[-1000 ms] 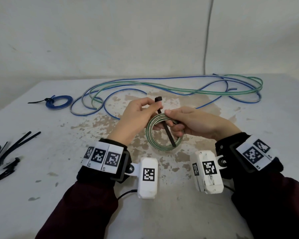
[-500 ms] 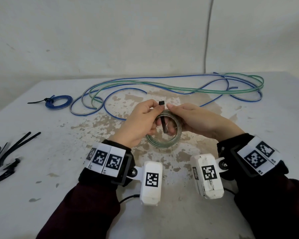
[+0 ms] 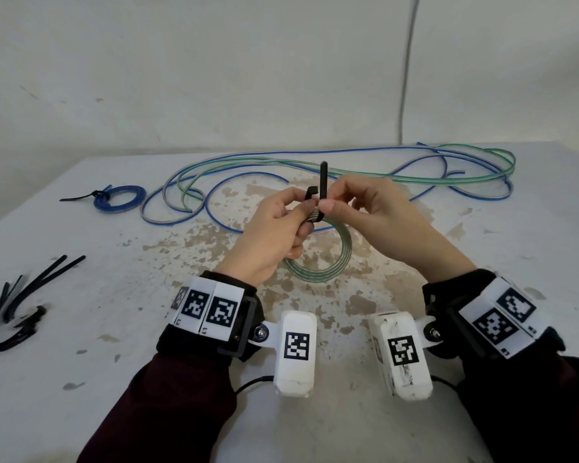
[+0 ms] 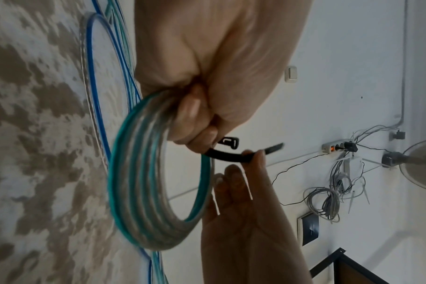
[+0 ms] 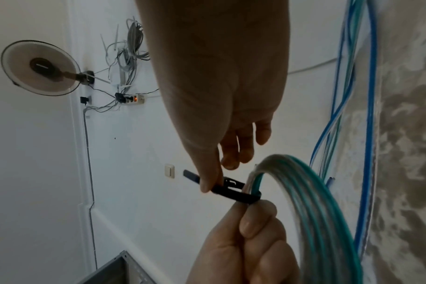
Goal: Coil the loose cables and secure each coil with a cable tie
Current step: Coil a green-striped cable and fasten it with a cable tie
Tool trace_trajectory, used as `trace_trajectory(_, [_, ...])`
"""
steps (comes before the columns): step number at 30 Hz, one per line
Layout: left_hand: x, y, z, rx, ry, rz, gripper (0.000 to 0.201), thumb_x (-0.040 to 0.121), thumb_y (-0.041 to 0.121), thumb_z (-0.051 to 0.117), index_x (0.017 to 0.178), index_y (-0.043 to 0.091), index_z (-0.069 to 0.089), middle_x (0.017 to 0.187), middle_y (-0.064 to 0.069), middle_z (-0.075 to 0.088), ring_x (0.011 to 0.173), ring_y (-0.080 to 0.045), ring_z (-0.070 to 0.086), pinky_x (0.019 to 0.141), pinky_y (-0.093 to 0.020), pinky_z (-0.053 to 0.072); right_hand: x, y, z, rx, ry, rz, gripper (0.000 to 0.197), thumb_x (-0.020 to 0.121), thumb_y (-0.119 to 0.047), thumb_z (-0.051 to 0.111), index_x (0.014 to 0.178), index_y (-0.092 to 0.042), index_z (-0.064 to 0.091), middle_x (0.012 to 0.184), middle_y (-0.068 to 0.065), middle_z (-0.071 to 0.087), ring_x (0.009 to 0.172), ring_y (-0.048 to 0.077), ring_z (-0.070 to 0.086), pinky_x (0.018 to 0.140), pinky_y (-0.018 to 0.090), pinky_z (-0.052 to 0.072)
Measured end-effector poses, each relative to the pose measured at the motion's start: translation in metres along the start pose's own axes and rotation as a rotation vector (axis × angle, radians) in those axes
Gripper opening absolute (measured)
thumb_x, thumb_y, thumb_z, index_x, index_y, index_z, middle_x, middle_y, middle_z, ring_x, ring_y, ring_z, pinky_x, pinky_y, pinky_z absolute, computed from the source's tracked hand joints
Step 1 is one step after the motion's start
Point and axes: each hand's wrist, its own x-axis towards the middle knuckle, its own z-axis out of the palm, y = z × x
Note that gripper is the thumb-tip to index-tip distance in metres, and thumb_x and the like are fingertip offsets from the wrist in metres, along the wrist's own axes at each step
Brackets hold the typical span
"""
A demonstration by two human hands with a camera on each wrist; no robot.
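Gripping the green coil (image 3: 328,265), left hand (image 3: 274,235); right hand (image 3: 381,222) pinches cable tie (image 3: 323,178) — head (image 4: 227,142) clear wrist-side.

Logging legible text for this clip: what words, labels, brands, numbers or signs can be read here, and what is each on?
No readable words or brands in any view.
Wristbands and the white wrist camera housings: square black-and-white code markers, patterns not text.
Small characters at the lower corners of the wristband markers: too small and blurred to read.
Black cable tie, green cable coil, wall switch and power strip: no print visible.
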Motion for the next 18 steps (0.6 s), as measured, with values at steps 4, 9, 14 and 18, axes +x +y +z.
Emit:
trace_trajectory(4, [0.0003, -0.0006, 0.0026, 0.031, 0.014, 0.036, 0.020, 0.102, 0.014, 0.041, 0.090, 0.014, 0.058, 0.051, 0.003, 0.031, 0.037, -0.004, 0.020, 0.037, -0.018, 0.015, 0.0012, -0.0007, 0.0027, 0.105, 0.026, 0.080, 0.034, 0.102, -0.019, 0.040, 0.076, 0.001, 0.052, 0.070, 0.009, 0.042, 0.065, 0.010, 0.039, 0.064, 0.019, 0.034])
trace_trajectory(9, [0.0006, -0.0014, 0.0028, 0.067, 0.086, 0.082, 0.024, 0.102, 0.016, 0.042, 0.086, 0.015, 0.060, 0.052, 0.001, 0.033, 0.039, -0.005, 0.022, 0.038, -0.018, 0.017, 0.0005, -0.0036, 0.0039, 0.148, -0.045, 0.177, 0.036, 0.100, -0.016, 0.044, 0.065, -0.011, 0.051, 0.060, -0.009, 0.045, 0.059, 0.005, 0.037, 0.060, 0.015, 0.032])
trace_trajectory(14, [-0.0004, 0.0001, 0.0065, 0.174, 0.102, 0.154, 0.022, 0.102, 0.013, 0.041, 0.103, 0.007, 0.062, 0.041, 0.013, 0.044, 0.033, -0.001, 0.032, 0.037, -0.013, 0.026, -0.0017, -0.0018, -0.0006, 0.183, -0.086, 0.288, 0.031, 0.094, -0.020, 0.054, 0.069, -0.003, 0.058, 0.072, 0.006, 0.049, 0.071, 0.013, 0.040, 0.071, 0.025, 0.032])
trace_trajectory(18, [-0.0008, -0.0011, 0.0062, 0.273, 0.104, 0.203, 0.023, 0.101, 0.013, 0.042, 0.106, 0.002, 0.062, 0.041, 0.016, 0.047, 0.034, -0.001, 0.039, 0.041, -0.005, 0.029, -0.0019, -0.0022, -0.0018, 0.186, -0.127, 0.328, 0.029, 0.091, -0.021, 0.059, 0.063, -0.011, 0.056, 0.065, -0.006, 0.052, 0.062, -0.003, 0.046, 0.064, 0.007, 0.035])
